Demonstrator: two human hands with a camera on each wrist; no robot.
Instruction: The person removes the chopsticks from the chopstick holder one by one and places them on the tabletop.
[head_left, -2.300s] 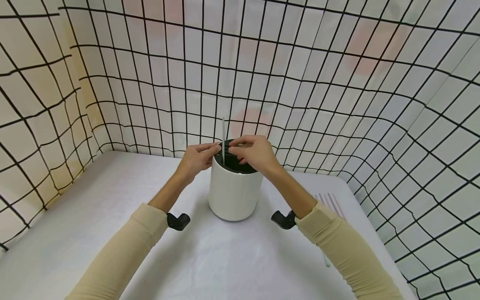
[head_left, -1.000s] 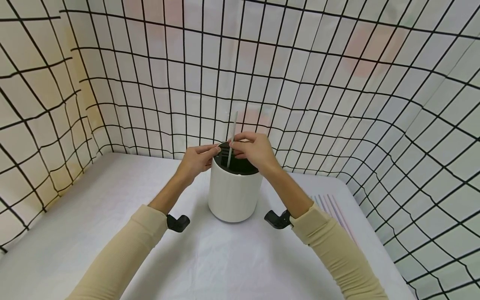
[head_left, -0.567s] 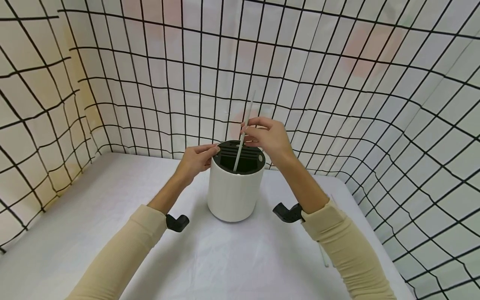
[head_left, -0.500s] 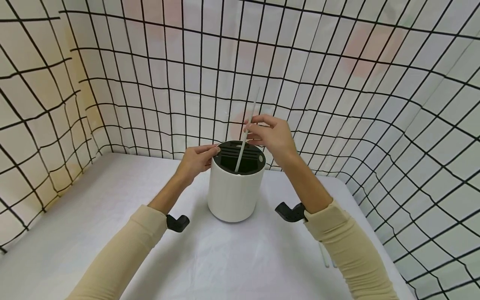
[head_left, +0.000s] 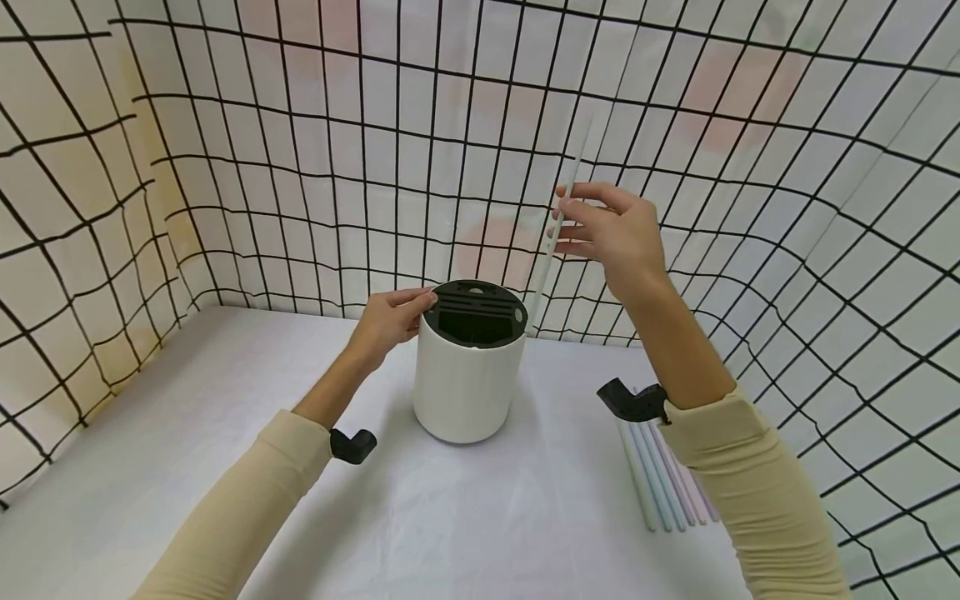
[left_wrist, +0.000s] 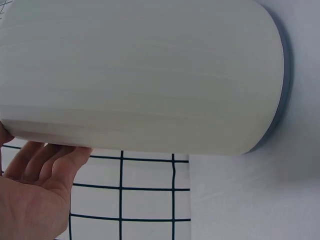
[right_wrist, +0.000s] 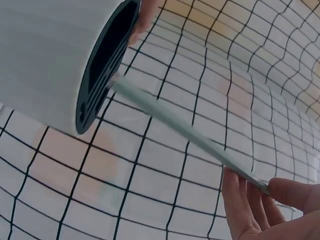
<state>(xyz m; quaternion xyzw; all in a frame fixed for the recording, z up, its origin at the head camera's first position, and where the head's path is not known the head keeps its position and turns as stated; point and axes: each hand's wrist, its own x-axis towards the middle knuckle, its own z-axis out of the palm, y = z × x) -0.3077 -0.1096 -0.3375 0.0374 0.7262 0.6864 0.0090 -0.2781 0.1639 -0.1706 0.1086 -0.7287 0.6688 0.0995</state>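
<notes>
A white round holder (head_left: pixel 467 392) stands upright on the table, its black top (head_left: pixel 516 312) cut with slots and a wide opening. My left hand (head_left: pixel 386 325) pinches its rim at the left; in the left wrist view the holder's white side (left_wrist: pixel 140 80) fills most of the picture, with the fingers curled at its top end. Raised to the right of the holder, my right hand (head_left: pixel 621 237) pinches a thin pale green straw (head_left: pixel 541 285) near the middle. The straw slants, its lower end beside the holder's right rim in the head view. In the right wrist view that end overlaps the black top.
Several pastel straws (head_left: pixel 660 479) in green, blue, purple and pink lie side by side on the white table (head_left: pixel 465 533) at the right, partly under my right forearm. Black wire grid panels (head_left: pixel 360 175) enclose the back and sides.
The right hand has lifted the straw out of the holder's opening and carried it up and to the right. The left hand has stayed at the rim; the straws on the table show more now.
</notes>
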